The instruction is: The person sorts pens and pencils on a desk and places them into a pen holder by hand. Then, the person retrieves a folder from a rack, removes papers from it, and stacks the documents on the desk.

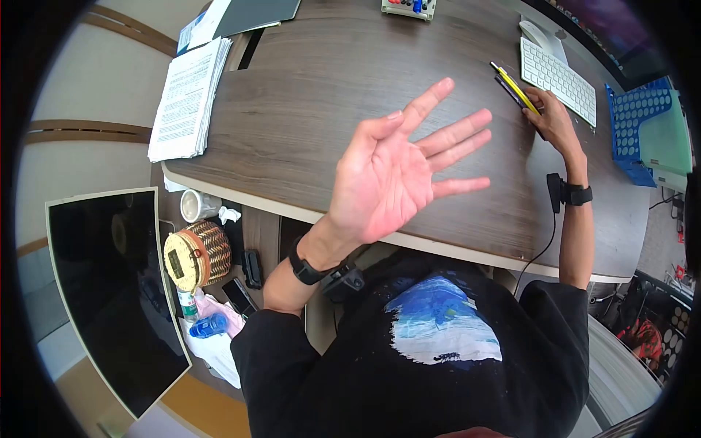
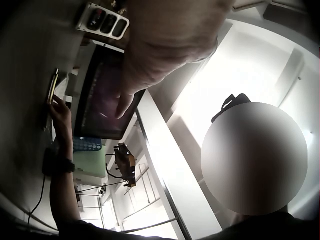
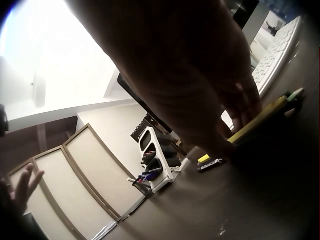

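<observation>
My left hand [image 1: 391,175] is raised above the desk's front edge, palm up to the head camera, fingers spread and nothing in it. At the right of the desk, my right hand [image 1: 556,125] grips a yellow pen [image 1: 517,87] together with a dark pen [image 1: 507,89]. Their ends stick out beyond the fingers, toward the far side. From the right wrist, the yellow pen [image 3: 260,120] runs under the curled fingers, low over the desktop. The fingers partly cover the pens.
Just beyond the right hand lie a white keyboard [image 1: 561,82] and a mouse [image 1: 539,35], below a monitor [image 1: 602,33]. A blue perforated file holder [image 1: 629,131] stands at right. Left are stacked papers [image 1: 188,102]; a pen organizer [image 1: 409,9] is at the far edge.
</observation>
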`<state>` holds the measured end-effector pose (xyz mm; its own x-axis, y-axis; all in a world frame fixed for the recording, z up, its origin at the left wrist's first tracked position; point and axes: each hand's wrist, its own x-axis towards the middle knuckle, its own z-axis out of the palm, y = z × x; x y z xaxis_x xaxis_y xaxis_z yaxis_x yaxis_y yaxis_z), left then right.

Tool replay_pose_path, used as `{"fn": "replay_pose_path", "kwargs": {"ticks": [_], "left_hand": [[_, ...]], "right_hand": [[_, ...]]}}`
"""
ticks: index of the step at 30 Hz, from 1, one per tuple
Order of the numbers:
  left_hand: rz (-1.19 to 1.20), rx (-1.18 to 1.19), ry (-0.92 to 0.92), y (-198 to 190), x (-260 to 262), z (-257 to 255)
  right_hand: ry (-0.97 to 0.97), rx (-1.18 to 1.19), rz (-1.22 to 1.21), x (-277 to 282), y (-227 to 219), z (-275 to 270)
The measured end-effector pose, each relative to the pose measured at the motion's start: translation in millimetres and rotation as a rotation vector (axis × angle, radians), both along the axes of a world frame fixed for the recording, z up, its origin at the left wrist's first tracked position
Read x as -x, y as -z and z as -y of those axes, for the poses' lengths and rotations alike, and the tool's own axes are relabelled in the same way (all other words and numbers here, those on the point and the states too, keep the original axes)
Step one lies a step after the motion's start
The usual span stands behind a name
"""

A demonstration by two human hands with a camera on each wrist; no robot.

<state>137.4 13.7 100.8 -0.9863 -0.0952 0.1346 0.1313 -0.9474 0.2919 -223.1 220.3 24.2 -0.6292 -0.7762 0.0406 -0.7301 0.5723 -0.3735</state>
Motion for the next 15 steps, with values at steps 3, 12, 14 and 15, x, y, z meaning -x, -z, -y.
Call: {"fn": "replay_pose_path", "kwargs": {"ticks": [3, 12, 14, 15], "left_hand": [[0.048, 0.088, -0.059, 12, 4, 2], [0.192, 0.314, -0.262, 42, 24, 31], [0.251, 0.362, -0.325, 47, 29, 43], [0.242, 0.362, -0.319, 51, 32, 50]], "right_hand": [[0.023, -0.085, 0.051, -1, -6, 5], [-0.018, -0.117, 0.093, -10, -6, 12], [-0.014, -0.127, 0.093, -15, -13, 14], [-0.024, -0.121, 0.089, -13, -9, 13]]}}
